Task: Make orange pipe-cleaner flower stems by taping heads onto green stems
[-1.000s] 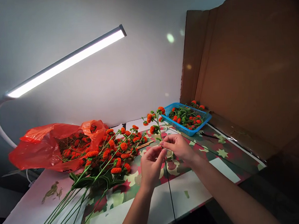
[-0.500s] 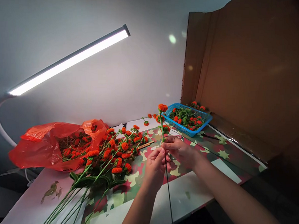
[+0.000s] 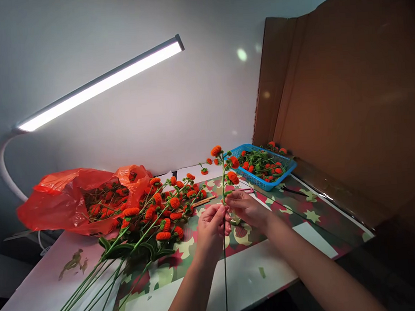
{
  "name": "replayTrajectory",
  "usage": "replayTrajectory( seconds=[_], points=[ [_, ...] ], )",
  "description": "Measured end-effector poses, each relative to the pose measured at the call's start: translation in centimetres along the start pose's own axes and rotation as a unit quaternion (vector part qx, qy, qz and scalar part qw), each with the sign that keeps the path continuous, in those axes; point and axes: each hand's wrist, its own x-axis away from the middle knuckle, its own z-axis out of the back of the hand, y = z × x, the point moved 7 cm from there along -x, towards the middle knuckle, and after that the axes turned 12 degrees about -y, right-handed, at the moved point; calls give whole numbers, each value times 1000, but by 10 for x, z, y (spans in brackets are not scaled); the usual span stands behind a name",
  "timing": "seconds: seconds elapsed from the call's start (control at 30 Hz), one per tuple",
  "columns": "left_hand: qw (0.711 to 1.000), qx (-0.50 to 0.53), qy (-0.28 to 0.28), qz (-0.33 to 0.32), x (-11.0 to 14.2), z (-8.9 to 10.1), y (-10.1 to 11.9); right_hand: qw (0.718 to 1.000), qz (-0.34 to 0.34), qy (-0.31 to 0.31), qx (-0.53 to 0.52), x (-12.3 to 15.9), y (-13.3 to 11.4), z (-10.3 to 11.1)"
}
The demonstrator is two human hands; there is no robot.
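Observation:
My left hand [image 3: 212, 226] pinches the stem of an upright artificial flower stem [image 3: 224, 178], with several orange pompom blooms and green wrapping on its upper part. Just above it, the fingers of my right hand [image 3: 245, 207] are closed at the same stem, near a small green leaf or strip. Below the hands the stem runs down thin and dark past the table's front edge. A roll of tape may lie behind the hands, mostly hidden. To the left rests a bunch of finished-looking orange flower stems [image 3: 163, 210] with long green stalks.
An orange plastic bag [image 3: 47, 200] full of small blooms stands at the left. A blue basket [image 3: 268, 185] of flower pieces sits at the back right, beside a tall cardboard sheet [image 3: 345, 98]. A lit lamp [image 3: 106, 84] hangs over the left. Thin wooden sticks [image 3: 203, 201] lie mid-table.
The flower stem has been turned between my fingers, so its blooms face right now instead of left. Both hands stay at the stem; the view has shifted slightly.

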Motion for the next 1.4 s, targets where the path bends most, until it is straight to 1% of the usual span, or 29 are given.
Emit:
replayTrajectory(
  seconds=[0.13,0.2,0.27,0.33,0.37,0.43,0.47,0.53,0.6,0.7,0.77,0.83,0.9,0.97,1.1,1.17,1.23,1.3,1.4],
  points=[
    [997,69,-15,42,-1,-3,-4,998,-29,-47,-25,-3,6,-4],
    [993,91,-22,68,-1,-3,-8,998,-26,-49,-26,-4,8,-4],
    [995,70,-14,76,-1,0,-12,999,-18,-31,-20,-4,8,-1],
    [999,-9,8,52,0,5,-10,1000,-2,4,-1,-4,7,6],
    [998,-59,22,29,1,7,-7,1000,6,21,13,-4,6,9],
    [987,-149,47,-24,3,9,1,998,18,45,42,-3,5,13],
    [982,-175,56,-46,5,9,4,997,20,51,55,-3,4,14],
    [978,-186,65,-70,6,8,7,997,16,51,63,-2,6,13],
    [983,-160,61,-71,5,8,7,998,4,41,43,-1,10,9],
    [995,-87,31,-39,0,9,1,999,-21,-9,-28,1,17,-2],
    [999,-31,0,6,-3,8,-6,996,-40,-41,-68,2,20,-7],
    [998,4,-27,53,-3,5,-13,994,-56,-52,-82,4,21,-8],
    [996,-3,-39,76,-2,3,-16,995,-54,-49,-68,6,18,-5],
    [996,-56,-27,57,0,3,-12,998,-36,-31,-43,6,13,-1],
    [982,-184,14,-27,6,4,4,999,0,40,0,6,5,10],
    [978,-201,16,-44,8,4,8,998,14,58,21,6,4,13],
    [986,-166,5,-30,7,4,5,999,21,41,26,5,5,11],
    [996,-91,-14,10,6,4,-2,1000,18,-5,6,4,10,5],
    [997,-2,-41,66,4,-1,-12,997,3,-65,-37,4,16,-4]
  ],
)
